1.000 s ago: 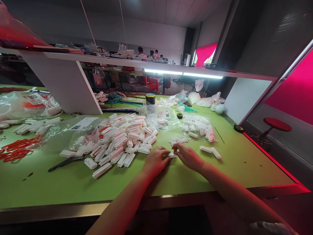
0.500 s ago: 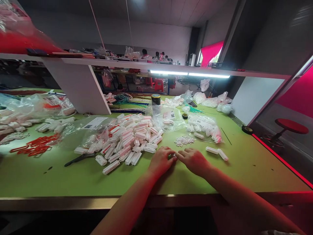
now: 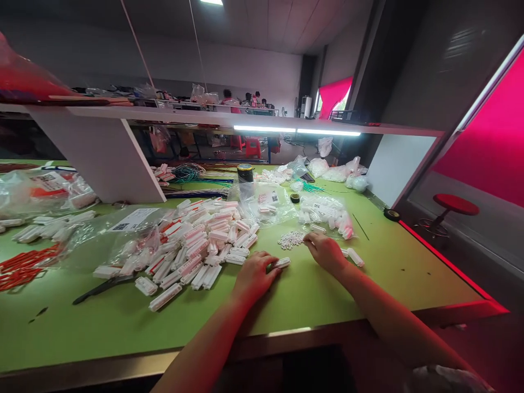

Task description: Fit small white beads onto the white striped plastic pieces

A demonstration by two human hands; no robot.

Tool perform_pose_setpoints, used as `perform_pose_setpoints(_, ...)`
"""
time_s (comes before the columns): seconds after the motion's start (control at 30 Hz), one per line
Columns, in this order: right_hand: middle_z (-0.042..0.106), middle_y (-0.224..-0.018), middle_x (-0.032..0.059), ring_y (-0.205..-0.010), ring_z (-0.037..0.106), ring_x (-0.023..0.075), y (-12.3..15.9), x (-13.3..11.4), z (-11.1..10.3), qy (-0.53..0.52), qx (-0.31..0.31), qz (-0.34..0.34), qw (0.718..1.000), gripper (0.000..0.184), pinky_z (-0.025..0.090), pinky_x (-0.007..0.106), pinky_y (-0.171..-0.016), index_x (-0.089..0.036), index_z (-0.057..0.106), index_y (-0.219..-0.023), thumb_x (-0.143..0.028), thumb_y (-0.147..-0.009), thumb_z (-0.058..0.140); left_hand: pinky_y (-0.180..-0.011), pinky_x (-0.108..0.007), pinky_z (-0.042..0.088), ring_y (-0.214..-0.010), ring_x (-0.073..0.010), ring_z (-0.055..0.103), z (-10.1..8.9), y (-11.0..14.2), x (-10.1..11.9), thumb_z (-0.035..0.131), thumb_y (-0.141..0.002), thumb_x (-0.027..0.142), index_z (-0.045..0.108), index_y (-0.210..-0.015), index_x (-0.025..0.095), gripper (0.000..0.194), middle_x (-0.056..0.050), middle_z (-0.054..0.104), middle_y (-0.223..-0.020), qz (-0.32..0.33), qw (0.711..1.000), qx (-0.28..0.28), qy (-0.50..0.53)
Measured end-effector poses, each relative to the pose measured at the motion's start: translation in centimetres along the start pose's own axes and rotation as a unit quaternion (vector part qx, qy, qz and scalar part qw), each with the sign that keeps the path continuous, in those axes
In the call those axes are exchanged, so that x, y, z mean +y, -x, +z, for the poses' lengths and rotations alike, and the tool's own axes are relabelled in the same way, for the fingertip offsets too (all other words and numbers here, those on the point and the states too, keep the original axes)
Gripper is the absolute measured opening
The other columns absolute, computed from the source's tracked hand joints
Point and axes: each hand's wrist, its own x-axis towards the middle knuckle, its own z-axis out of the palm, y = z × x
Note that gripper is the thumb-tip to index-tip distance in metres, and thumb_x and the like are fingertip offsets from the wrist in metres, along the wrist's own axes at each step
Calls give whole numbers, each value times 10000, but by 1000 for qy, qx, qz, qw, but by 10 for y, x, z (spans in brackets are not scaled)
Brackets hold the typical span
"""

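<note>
- Since prev. frame: R hand [image 3: 325, 252] has moved off the white block [image 3: 282, 263] and out to the R edge of the small white parts [image 3: 290, 240], ctr. of frame. L hand [image 3: 254, 274] stays on the block.
- L hand, lower ctr.: thumb & fingers pinch the L end of the white block; its R end is exposed, low over the green tabletop [image 3: 327, 300].
- R hand, R of ctr.: fingers bent, tips close together at the parts; from where I stand, can't tell if one is gripped.
- Nr. R wrist: 2 loose blocks [image 3: 356, 257], one partly hidden by the hand.
- L of ctr.: lg. heap of blocks [image 3: 208, 234]; blk. tool [image 3: 96, 290] at its lower L.
- Far L: orange strips [image 3: 28, 266].
- R of ctr., above the parts: clear bag [image 3: 326, 210] w/ white pcs.
</note>
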Motion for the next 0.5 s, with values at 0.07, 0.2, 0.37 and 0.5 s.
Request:
perform_pose_setpoints(0.07, 730, -970, 65, -901, 671, 199, -5, 10, -2, 19, -29, 24, 999, 137, 466, 267, -782, -191, 708, -929, -164, -966, 579, -895, -344, 475, -993, -240, 647, 0, 1, 1, 703, -888, 301, 773, -1052, 192, 209, -67, 730, -1002, 1, 1000, 1, -9)
perform_pose_setpoints(0.2, 718, -993, 82, -911, 651, 198, -9, 12, 1, 44, -57, 46, 996, 141, 452, 264, -792, -172, 706, -945, -163, -971, 567, -861, -319, 471, -974, -232, 654, -2, 2, 3, 707, -887, 293, 778, -1037, 204, 189, -58, 731, -985, 3, 1000, 10, -10)
perform_pose_setpoints(0.37, 718, -975, 103, -871, 641, 197, -17, 8, 6, 62, -74, 73, 993, 168, 437, 269, -774, -159, 704, -931, -173, -981, 544, -865, -320, 467, -975, -233, 650, -1, 2, 2, 715, -876, 269, 777, -1037, 200, 186, -60, 725, -975, 0, 1000, 12, -12)
perform_pose_setpoints(0.5, 712, -938, 113, -837, 627, 204, -20, 11, 7, 60, -70, 75, 993, 150, 428, 279, -740, -152, 698, -886, -161, -955, 564, -882, -340, 467, -985, -240, 638, 1, 1, 1, 701, -881, 278, 774, -1039, 200, 191, -63, 719, -987, -1, 1000, 10, -17)
